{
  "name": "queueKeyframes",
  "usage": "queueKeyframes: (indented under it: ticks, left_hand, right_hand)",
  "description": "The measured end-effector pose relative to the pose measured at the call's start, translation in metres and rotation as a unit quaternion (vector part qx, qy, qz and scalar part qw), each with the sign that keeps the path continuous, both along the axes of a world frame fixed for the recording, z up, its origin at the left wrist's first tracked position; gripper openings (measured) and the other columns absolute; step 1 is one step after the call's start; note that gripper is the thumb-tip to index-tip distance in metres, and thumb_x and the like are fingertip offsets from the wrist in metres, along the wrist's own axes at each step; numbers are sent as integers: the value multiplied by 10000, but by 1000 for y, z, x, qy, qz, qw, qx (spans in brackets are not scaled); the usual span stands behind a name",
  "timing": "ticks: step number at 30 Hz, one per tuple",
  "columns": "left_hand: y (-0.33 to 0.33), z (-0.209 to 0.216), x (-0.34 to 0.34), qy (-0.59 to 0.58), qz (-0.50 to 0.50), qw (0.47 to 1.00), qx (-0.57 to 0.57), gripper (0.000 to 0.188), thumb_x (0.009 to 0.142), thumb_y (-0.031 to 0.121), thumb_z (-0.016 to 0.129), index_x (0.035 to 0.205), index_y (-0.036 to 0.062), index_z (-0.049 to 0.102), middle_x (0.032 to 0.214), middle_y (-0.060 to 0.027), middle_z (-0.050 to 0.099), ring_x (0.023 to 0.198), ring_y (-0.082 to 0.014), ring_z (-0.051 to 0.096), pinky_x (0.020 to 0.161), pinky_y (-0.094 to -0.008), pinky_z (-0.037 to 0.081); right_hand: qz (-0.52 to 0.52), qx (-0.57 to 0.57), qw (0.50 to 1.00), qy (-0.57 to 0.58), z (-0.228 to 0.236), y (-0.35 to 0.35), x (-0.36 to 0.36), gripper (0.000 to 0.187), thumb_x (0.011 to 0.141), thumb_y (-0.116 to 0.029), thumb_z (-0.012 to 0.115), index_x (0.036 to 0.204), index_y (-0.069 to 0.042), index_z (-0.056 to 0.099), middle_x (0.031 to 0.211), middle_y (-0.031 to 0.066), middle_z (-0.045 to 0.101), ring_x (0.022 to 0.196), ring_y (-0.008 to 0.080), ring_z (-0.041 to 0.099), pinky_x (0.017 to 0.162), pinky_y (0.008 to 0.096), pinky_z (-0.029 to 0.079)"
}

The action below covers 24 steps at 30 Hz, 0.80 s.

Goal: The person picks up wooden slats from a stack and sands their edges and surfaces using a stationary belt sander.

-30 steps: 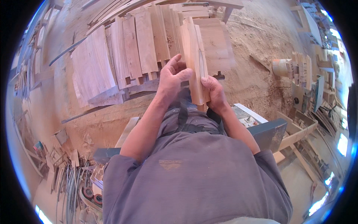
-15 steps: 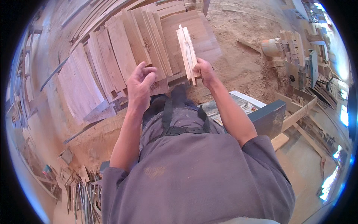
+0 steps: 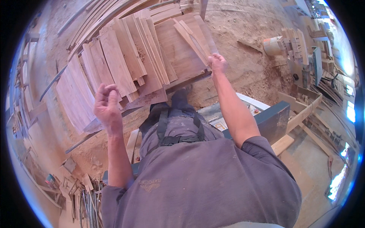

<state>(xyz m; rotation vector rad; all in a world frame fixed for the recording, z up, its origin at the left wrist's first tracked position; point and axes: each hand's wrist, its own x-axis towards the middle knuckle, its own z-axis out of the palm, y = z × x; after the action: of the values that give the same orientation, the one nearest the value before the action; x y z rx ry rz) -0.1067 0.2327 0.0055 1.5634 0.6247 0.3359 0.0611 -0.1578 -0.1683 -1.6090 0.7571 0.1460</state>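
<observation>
At the right of the work stack, the person's right hand [image 3: 218, 64] is closed, fingers curled around the near end of a narrow wooden piece [image 3: 192, 40]. The piece slants away to the far left above a wide flat panel [image 3: 167, 33]; whether its far end touches the panel cannot be told from here. The left hand [image 3: 107, 108], well apart from the right, is loosely spread with fingers half bent and nothing in its grasp, over the near left edge of the stack; contact with the wood there cannot be made out. Between the hands, a row of boards [image 3: 116, 57] lies side by side and overlapping, with notched near ends and shavings scattered on some of them. On the near side stands the person in a dark shirt [image 3: 213, 178], dark straps [image 3: 163, 129] at the waist. To the near right, a dark beam [image 3: 272, 119] adjoins a wooden frame [image 3: 304, 114]. Farther right, a pale bucket [image 3: 273, 46] stands beside upright wood blocks [image 3: 296, 45] on dusty ground [image 3: 243, 22]. To the near left, thin rods [image 3: 91, 205] lie among wood scraps [image 3: 72, 188].
</observation>
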Motion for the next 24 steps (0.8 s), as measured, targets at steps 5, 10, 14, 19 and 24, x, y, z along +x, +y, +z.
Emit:
queueKeyframes:
  ticks: [5,10,14,19,24]
  left_hand:
    - [20,0,22,48,67,990,117,469,942,40,675,1380,-75,553,1241,-140,665,1147,-207,621,1021,-321,476]
    - [53,-34,15,128,71,948,283,717,854,162,775,1442,-113,470,1458,-253,514,1372,-357,475,1192,-442,326]
    - [60,-59,21,156,59,951,260,879,793,218,807,1473,-150,389,1494,-330,449,1416,-428,417,1222,-459,283]
    - [51,-37,22,186,38,949,253,927,769,207,815,1487,-153,352,1485,-322,433,1417,-418,413,1211,-429,318]
    - [46,-41,16,185,55,943,273,908,754,188,830,1470,-144,382,1440,-277,447,1376,-399,431,1187,-424,347]
  right_hand:
    - [76,-297,950,-59,-18,-37,-15,639,735,-174,839,1288,21,586,1065,153,710,1005,280,679,868,415,552]
    - [213,-400,888,-83,4,-2,-29,639,767,-158,805,1337,3,562,1220,203,653,1125,295,634,985,429,504]
    - [237,-350,900,-109,-27,-40,-13,619,791,-172,741,1357,-9,551,1216,223,648,1141,414,611,993,463,492]
    - [245,-522,805,-140,20,-5,-3,583,820,-124,761,1354,-8,556,1201,187,661,1123,330,638,1001,421,495]
    - [293,-328,870,-225,74,99,-24,538,815,-133,775,1303,5,596,1219,203,653,1164,353,617,1030,442,478]
